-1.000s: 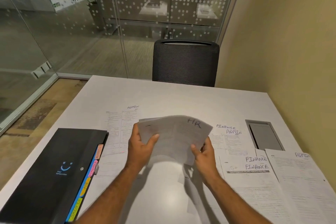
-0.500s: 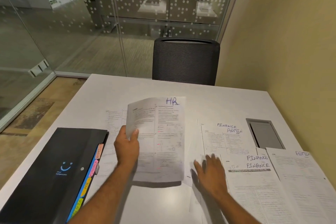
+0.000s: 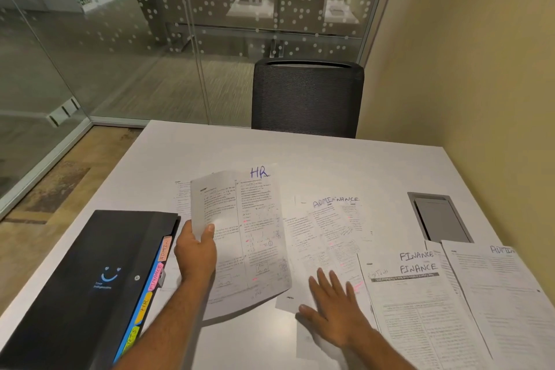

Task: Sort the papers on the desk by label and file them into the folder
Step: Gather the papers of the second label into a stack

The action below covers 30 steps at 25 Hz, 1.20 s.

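Your left hand [image 3: 195, 252] pinches the left edge of the HR sheet [image 3: 243, 237], lifted slightly off the white desk [image 3: 300, 153]. Your right hand [image 3: 336, 312] lies flat with fingers spread on a loose sheet [image 3: 303, 279] just beside it. The black folder [image 3: 90, 279] with coloured tabs [image 3: 154, 276] lies shut to the left; FINANCE papers [image 3: 417, 294] and an ADMIN sheet [image 3: 510, 294] sit to the right.

Bottom edge crops the folder [image 3: 75, 294]; printed text illegible.
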{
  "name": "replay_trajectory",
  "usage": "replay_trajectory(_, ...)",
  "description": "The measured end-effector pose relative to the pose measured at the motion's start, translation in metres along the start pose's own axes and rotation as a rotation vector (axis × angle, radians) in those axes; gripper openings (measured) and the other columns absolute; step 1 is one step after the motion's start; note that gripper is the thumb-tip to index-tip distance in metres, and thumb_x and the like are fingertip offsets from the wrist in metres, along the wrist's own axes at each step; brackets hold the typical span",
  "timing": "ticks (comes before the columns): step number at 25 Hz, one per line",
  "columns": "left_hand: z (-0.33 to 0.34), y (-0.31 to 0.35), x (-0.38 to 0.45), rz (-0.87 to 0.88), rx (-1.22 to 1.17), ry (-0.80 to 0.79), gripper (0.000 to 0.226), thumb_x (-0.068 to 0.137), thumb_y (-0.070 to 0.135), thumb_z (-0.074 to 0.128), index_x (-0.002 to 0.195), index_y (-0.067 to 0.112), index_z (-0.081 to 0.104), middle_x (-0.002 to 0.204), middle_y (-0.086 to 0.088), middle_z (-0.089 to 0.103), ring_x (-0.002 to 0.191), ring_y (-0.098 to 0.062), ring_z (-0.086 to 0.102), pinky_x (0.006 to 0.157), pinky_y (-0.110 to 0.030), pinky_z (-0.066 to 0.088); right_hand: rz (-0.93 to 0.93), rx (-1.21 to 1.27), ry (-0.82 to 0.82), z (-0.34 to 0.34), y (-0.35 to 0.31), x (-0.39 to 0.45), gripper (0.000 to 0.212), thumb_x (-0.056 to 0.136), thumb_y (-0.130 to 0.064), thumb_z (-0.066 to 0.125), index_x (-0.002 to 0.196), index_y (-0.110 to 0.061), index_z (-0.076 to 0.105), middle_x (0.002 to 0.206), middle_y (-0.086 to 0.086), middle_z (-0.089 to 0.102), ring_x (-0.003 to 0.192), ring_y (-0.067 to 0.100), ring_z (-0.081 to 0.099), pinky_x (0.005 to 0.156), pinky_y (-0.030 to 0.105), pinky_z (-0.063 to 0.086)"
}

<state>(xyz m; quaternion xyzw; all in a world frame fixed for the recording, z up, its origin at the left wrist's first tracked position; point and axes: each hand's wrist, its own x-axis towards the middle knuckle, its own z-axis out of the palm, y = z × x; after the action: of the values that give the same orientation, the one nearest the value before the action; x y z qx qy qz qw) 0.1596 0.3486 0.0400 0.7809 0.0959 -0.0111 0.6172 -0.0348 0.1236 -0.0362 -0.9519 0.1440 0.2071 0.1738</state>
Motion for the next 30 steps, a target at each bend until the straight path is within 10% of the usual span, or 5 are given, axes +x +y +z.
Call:
replay_trajectory(7, -0.002, -0.003, 0.001, 0.009, 0.015, -0.014, 0.032, 0.096, 0.017, 0.063, 0.127, 0.013, 0.055, 0.121, -0.012, 0.063, 0.096, -0.024, 0.059, 0.081, -0.043, 0.056, 0.451, -0.122, 0.13, -0.017, 0.052, -0.009, 0.103, 0.084, -0.083, 0.008, 0.159, -0.012, 0.0, 0.166, 0.012, -0.011, 0.151, 0.034, -0.017, 0.118, 0.062, -0.01)
replay_trajectory(11, 0.001, -0.003, -0.002, 0.005, 0.011, -0.017, 0.033, 0.097, 0.017, 0.062, 0.128, 0.013, 0.054, 0.121, -0.011, 0.063, 0.095, -0.023, 0.058, 0.082, -0.044, 0.055, 0.225, -0.25, 0.167, -0.003, 0.039, -0.007, 0.088, 0.088, -0.078, 0.028, 0.134, -0.009, 0.06, 0.152, 0.021, 0.042, 0.144, 0.041, 0.021, 0.11, 0.067, 0.014)
replay_trajectory(17, 0.002, 0.0, -0.002, 0.011, 0.009, -0.025, 0.031, 0.097, 0.017, 0.062, 0.126, 0.014, 0.054, 0.121, -0.01, 0.062, 0.095, -0.022, 0.058, 0.077, -0.039, 0.055, -0.053, -0.313, 0.199, 0.021, 0.0, -0.004, 0.072, 0.085, -0.082, 0.035, 0.134, -0.034, 0.058, 0.141, 0.012, 0.057, 0.143, 0.036, 0.023, 0.102, 0.066, 0.019)
replay_trajectory(21, -0.002, -0.004, 0.001, -0.002, 0.027, -0.024, 0.031, 0.096, 0.019, 0.063, 0.126, 0.015, 0.054, 0.12, -0.011, 0.063, 0.094, -0.025, 0.061, 0.075, -0.04, 0.056, -0.279, -0.387, 0.182, 0.02, -0.013, -0.006, 0.069, 0.091, -0.077, 0.03, 0.145, -0.035, 0.043, 0.147, 0.004, 0.052, 0.142, 0.036, 0.038, 0.106, 0.06, 0.014)
replay_trajectory(30, -0.004, -0.002, 0.001, -0.012, 0.039, -0.02, 0.029, 0.097, 0.019, 0.062, 0.124, 0.015, 0.054, 0.116, -0.006, 0.061, 0.092, -0.023, 0.06, 0.075, -0.04, 0.056, 0.242, -0.136, -0.01, -0.006, 0.026, 0.005, 0.133, 0.057, -0.1, 0.015, 0.157, -0.016, -0.012, 0.162, 0.013, -0.022, 0.152, 0.033, -0.016, 0.118, 0.058, -0.006)
